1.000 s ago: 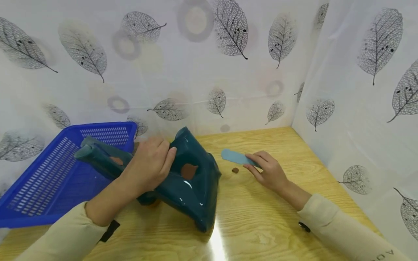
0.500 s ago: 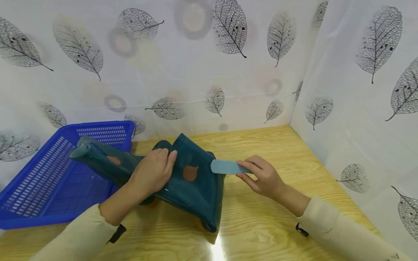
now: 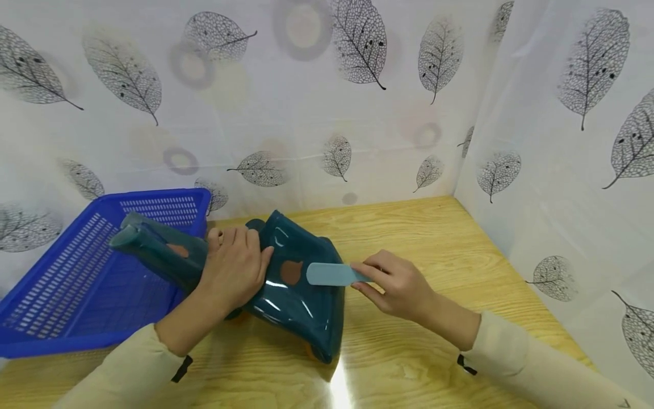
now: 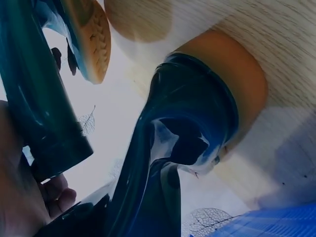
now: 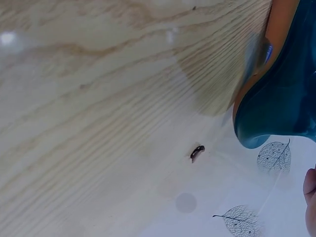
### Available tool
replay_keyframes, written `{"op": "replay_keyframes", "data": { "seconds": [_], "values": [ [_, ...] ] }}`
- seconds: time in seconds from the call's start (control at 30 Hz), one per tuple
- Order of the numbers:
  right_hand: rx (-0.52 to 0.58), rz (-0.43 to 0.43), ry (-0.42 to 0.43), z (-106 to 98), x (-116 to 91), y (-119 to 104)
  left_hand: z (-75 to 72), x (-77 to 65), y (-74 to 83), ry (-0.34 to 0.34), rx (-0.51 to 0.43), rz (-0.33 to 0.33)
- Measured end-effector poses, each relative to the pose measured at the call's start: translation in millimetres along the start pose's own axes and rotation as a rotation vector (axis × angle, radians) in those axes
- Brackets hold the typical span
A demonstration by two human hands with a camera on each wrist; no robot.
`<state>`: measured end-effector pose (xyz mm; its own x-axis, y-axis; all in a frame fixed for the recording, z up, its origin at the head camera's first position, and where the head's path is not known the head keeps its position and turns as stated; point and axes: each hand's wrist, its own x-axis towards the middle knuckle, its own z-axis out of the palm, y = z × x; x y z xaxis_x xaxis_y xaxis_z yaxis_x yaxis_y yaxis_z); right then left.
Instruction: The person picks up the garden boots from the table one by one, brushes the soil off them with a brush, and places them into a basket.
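A dark green rubber boot (image 3: 306, 307) with a brown drop-shaped patch lies tilted on the table, its orange sole (image 4: 91, 42) showing in the left wrist view. My left hand (image 3: 232, 267) grips this boot near its shaft top. Beside it, a matching boot (image 3: 163, 250) points its shaft over the basket and bears a similar patch. My right hand (image 3: 398, 284) pinches a light blue flat tool (image 3: 329, 274) with a rounded end. The tool overlaps the first boot, its tip close to the brown patch. Little of the right hand shows in the right wrist view.
A blue plastic basket (image 3: 66, 341) with slotted walls stands at the left. The wood-grain table (image 3: 409, 363) ends at a white curtain (image 3: 388, 165) with leaf prints, behind and to the right. A small dark bit (image 5: 197, 152) lies on the table in the right wrist view.
The right hand has brought the blue tool left from above the table onto the boot. The boot has shifted slightly in the left hand. The brown lump seen on the table is hidden now.
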<state>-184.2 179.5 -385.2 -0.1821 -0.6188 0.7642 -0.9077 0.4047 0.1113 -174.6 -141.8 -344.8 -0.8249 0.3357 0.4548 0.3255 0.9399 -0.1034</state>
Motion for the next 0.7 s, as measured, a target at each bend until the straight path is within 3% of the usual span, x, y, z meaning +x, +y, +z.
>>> {"op": "replay_keyframes", "data": {
  "seconds": [0.13, 0.37, 0.7],
  "values": [
    [-0.022, -0.009, -0.018, 0.2, 2.5, -3.4, 1.8, -1.5, -1.8, 0.006, 0.036, 0.002],
    [-0.010, -0.058, -0.015, -0.3, 9.3, -10.0, 2.3, -1.1, -3.5, 0.060, 0.015, 0.017],
    [0.017, -0.079, 0.000, 16.6, 16.9, -15.6, -1.7, 1.9, 2.9, 0.065, 0.010, 0.054]
  ]
}}
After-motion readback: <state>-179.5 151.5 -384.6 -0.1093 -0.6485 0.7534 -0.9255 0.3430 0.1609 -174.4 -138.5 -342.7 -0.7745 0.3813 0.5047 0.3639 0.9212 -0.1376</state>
